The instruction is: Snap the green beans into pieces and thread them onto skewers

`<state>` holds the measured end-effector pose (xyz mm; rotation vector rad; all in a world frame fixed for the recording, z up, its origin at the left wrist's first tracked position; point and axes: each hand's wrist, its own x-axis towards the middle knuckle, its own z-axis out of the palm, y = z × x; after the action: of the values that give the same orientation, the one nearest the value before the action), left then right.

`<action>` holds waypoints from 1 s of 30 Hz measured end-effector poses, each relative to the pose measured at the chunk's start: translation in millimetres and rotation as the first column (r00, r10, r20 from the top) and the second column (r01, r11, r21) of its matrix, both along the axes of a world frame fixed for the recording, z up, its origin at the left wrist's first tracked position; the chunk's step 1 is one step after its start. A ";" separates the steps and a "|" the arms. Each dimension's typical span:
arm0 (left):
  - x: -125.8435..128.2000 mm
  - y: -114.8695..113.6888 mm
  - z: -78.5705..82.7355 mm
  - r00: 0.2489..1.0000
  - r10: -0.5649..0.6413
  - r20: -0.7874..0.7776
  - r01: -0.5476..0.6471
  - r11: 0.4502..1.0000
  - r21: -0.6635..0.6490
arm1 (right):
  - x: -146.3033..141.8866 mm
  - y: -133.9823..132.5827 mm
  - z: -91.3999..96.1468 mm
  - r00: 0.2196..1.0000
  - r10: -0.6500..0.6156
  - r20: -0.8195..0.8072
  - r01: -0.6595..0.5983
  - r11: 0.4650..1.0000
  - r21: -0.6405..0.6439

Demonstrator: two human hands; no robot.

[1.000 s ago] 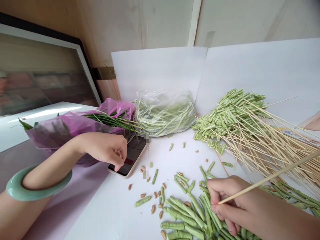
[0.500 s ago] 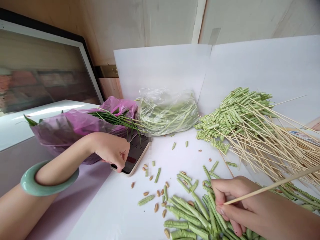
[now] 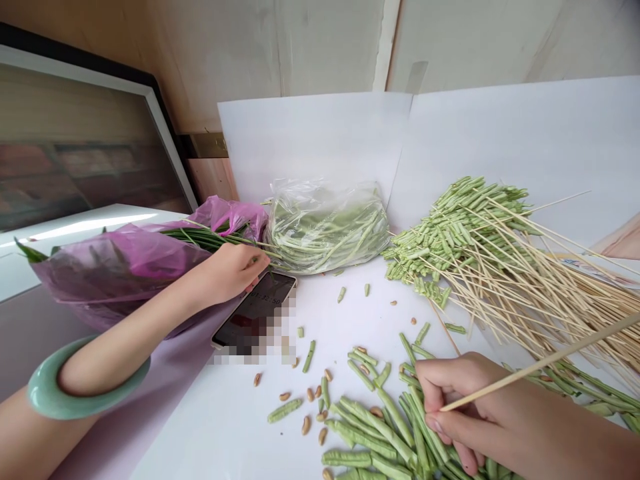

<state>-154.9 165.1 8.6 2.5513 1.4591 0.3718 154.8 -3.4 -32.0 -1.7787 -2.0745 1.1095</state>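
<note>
- Right hand (image 3: 470, 400): thumb and index finger are pinched on a wooden stick (image 3: 540, 362); the other fingers curl below. The stick rises toward the right edge, one end at the pinch.
- Cut green pods (image 3: 375, 427): these lie loosely piled beside and beneath the right hand. Whether the curled fingers also hold one cannot be told.
- Handling: grip the stick firmly near its end, and hold fingertips out of line with any point. Steady a pod before applying force; loose pieces are likely to roll.
- Bangle (image 3: 45, 397): worn on the left forearm. Allow clearance, as it could knock the table.
- Loose brown seeds (image 3: 306, 425): scattered on the white tabletop (image 3: 200, 440) left of the pods.
- Phone (image 3: 263, 307): lies face up between the pods and the bags. Avoid dragging pods onto it.
- Left hand (image 3: 233, 270): above the phone's far end, fingers bent inward. Whether they hold anything cannot be told.
- Loose sticks (image 3: 540, 300): heaped at the right, behind the held stick. A wide swing could catch them.
- Pink bag (image 3: 115, 260): left of the phone, with long green leaves (image 3: 200, 240) protruding.
- Clear bag (image 3: 327, 227): holds long green pods.
- Stacked pod pieces (image 3: 460, 227): right of the clear bag, at the sticks' far ends.
- White board (image 3: 320, 143): upright behind the bags, limiting rearward reach.
</note>
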 end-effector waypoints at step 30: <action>-3.1 9.7 -46.6 0.966 -0.121 -0.230 0.174 0.958 0.227 | 1.1 1.1 0.1 0.995 0.035 0.094 -0.025 0.994 -0.108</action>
<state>-158.0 174.9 -38.0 2.9601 1.3483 0.2776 155.9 -2.3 -32.0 -1.8912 -2.1403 1.1861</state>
